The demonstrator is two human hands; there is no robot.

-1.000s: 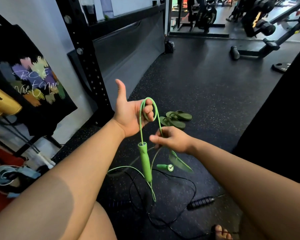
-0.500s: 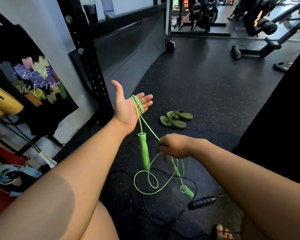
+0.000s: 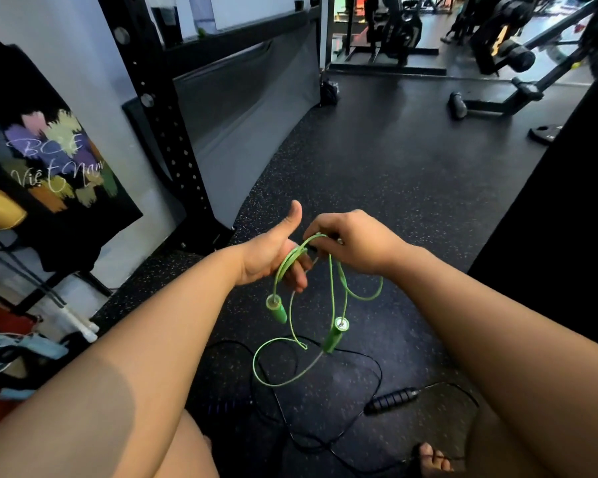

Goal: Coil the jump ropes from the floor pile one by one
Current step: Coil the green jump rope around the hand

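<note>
A green jump rope (image 3: 331, 291) hangs between my hands above the dark floor. My left hand (image 3: 270, 253) is held out with the thumb up, and loops of the rope lie round its bent fingers. My right hand (image 3: 354, 244) pinches the cord right beside those fingers. Both green handles dangle below, one (image 3: 277, 308) under my left hand and the other (image 3: 335, 334) lower to the right. A slack loop of the cord hangs down toward the floor. A black jump rope (image 3: 390, 399) lies uncoiled on the floor beneath.
A black rack upright (image 3: 159, 108) and a grey pad stand along the left wall. A dark printed bag (image 3: 49, 160) hangs at far left. Gym machines (image 3: 497, 46) stand at the back. My bare toes (image 3: 432, 458) show at the bottom right.
My right hand rose from low down up to my left fingers, bringing more cord with it. The second green handle lifted off the floor and now dangles. My left fingers bent round the loops.
</note>
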